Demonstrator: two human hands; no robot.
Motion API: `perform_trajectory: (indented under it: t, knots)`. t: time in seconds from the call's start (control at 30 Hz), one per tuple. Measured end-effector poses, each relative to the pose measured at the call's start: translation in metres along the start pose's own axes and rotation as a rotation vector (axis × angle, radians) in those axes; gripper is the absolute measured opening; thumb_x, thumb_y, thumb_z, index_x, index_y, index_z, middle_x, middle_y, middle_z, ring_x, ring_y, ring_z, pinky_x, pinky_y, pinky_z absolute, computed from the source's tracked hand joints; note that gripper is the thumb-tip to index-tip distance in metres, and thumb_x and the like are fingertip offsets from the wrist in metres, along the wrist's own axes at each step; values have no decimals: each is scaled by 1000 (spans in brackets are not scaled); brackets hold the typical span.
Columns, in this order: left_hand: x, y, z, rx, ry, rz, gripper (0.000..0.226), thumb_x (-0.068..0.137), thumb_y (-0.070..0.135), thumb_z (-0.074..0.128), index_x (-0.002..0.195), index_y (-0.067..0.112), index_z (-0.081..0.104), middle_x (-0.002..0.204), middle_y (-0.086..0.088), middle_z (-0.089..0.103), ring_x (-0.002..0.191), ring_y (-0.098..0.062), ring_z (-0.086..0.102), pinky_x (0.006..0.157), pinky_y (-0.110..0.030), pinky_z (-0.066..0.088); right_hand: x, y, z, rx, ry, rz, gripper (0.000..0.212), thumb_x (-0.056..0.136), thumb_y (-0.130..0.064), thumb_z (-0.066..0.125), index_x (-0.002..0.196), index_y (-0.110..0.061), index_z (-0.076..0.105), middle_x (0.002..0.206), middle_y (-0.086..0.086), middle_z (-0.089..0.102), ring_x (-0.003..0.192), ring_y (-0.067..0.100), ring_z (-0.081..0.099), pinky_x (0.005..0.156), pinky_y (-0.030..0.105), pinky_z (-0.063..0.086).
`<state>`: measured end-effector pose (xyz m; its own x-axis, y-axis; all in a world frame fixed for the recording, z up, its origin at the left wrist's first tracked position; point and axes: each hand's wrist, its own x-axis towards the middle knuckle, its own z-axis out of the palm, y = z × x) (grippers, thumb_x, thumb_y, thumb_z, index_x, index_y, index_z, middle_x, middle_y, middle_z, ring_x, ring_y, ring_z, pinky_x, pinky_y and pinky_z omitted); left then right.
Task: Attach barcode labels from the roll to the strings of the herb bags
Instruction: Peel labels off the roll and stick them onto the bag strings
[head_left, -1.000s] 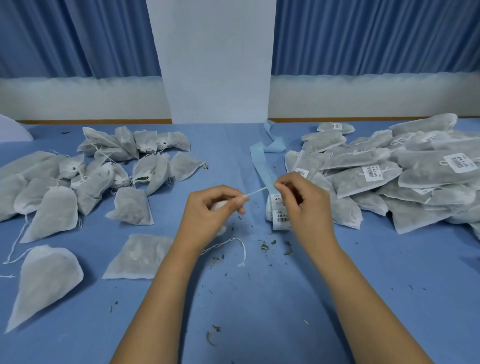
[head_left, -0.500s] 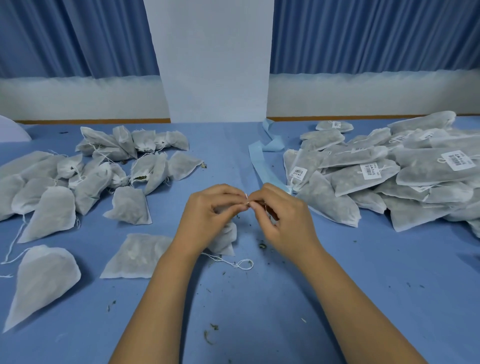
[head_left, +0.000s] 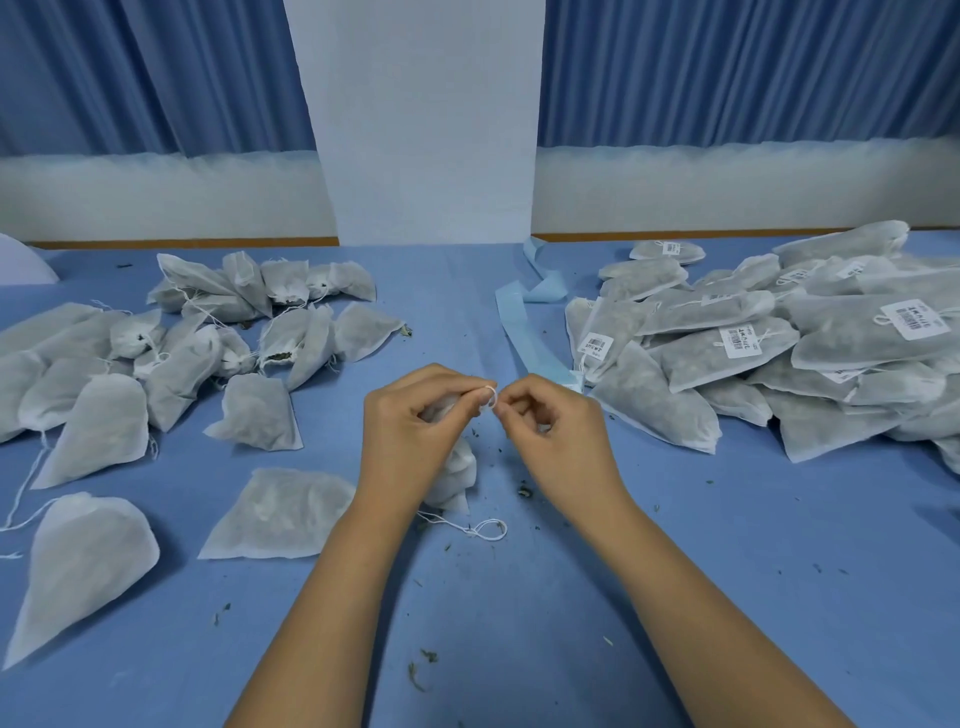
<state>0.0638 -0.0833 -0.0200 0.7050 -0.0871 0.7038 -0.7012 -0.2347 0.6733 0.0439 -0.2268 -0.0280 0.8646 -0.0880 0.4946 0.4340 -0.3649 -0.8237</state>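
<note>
Your left hand curls round the small white mesh herb bag over the middle of the blue table and pinches its thin white string. Your right hand pinches the same loop from the other side, fingertips touching. I cannot tell whether a barcode label sits under those right fingers. The string is fine and slack, so it may slip free before a sticker folds over it, or the adhesive may catch your skin. The loose string loop beneath your wrists could snag.
</note>
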Motion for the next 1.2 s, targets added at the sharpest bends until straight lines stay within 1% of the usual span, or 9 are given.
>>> perform_trajectory:
  t: [0.13,0.23,0.3,0.5,0.67,0.83,0.93,1.1,1.2]
  knots:
    - [0,0,0,-8,-13,-57,18,82,10,73,74,25,72,75,12,69,71,-7,65,69,-15,47,-4,-2,3,7,-41,20,16,88,-14,66,73,-13,62,60,14,56,52,30,41,51,21,31]
    - [-1,0,1,-7,18,-135,14,83,18,71,72,26,70,72,13,69,70,-8,65,68,-16,47,-4,-6,1,74,10,3,11,88,-19,67,80,-13,62,58,-17,58,41,11,31,47,14,27]
    - [-1,-1,1,-15,8,-161,14,83,18,71,73,26,70,71,12,69,70,-9,66,67,-19,49,-4,-7,0,144,16,8,14,87,-20,68,80,-12,59,50,-24,50,39,7,29,44,11,24]
    - [0,5,1,-91,-49,-257,13,86,12,72,74,18,72,70,7,70,64,-6,65,64,-16,49,-3,-7,3,142,19,70,18,90,-11,63,75,-19,57,49,-10,46,48,15,39,51,21,34]
    - [4,14,1,-314,-198,-482,20,86,10,68,67,14,72,62,4,62,60,-4,53,63,-12,42,1,-5,-1,43,71,31,20,89,-3,61,75,-16,55,63,-13,50,51,9,41,54,14,31]
    - [5,15,2,-399,-95,-530,17,89,4,62,81,-9,68,57,7,60,53,-1,52,56,-8,39,-3,-10,0,44,94,-91,11,87,-7,67,85,-16,60,85,-7,57,60,6,50,54,13,37]
    - [5,17,3,-390,-80,-539,15,88,2,61,76,-4,68,54,8,58,51,-1,48,54,-9,37,-3,-10,-3,49,95,-189,9,83,-13,71,84,-10,63,88,-4,59,63,9,55,51,18,38]
    - [5,16,2,-343,-125,-539,28,90,2,60,64,10,68,56,7,59,50,-2,45,55,-13,36,-3,-5,-2,-38,146,-267,2,82,-4,70,80,-4,70,81,1,64,64,16,60,56,28,48]
    - [4,14,1,-293,-152,-534,26,91,9,62,67,13,74,57,9,61,47,-2,39,52,-12,34,-1,-3,-5,-134,167,-280,8,86,-1,65,79,-3,68,79,1,63,61,10,58,58,18,45]
